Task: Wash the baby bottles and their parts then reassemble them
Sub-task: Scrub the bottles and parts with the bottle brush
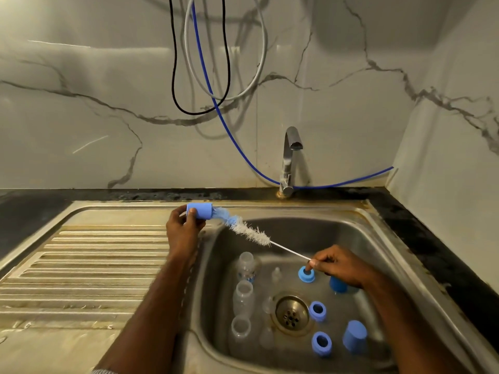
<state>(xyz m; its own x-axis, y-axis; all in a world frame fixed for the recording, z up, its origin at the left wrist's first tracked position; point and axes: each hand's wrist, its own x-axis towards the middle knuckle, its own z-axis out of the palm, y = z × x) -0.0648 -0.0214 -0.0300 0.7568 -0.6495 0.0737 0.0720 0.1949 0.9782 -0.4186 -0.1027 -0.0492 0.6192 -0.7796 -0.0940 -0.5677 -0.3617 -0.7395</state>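
The left hand (183, 228) is raised over the back left rim of the sink (378, 233), fingers and thumb curled around a blue bottle cap (199, 211) held on its side. The right hand (337, 265) hangs over the basin, fingertips pinching the thin wire handle of a bottle brush (251, 232). The brush slants up and left from that hand, and its blue bristle tip sits at the open mouth of the cap.

Down in the basin, three clear bottles (244, 294) lie in a row along the left side, open mouths facing up toward the camera. Clear teats (276, 275) lie beside them, faint and hard to count. Three blue screw rings (317, 311) lie around the drain (292, 314): one just under the right hand's fingertips, two to the drain's right. Two more blue caps (355, 336) stand at the right side of the basin, one partly hidden by the right wrist.

A ribbed draining board (89, 265) lies left of the basin. A metal tap (289, 160) stands behind it on the dark surface (421, 233), before a marbled wall (94, 117) with hanging cables (201, 76).
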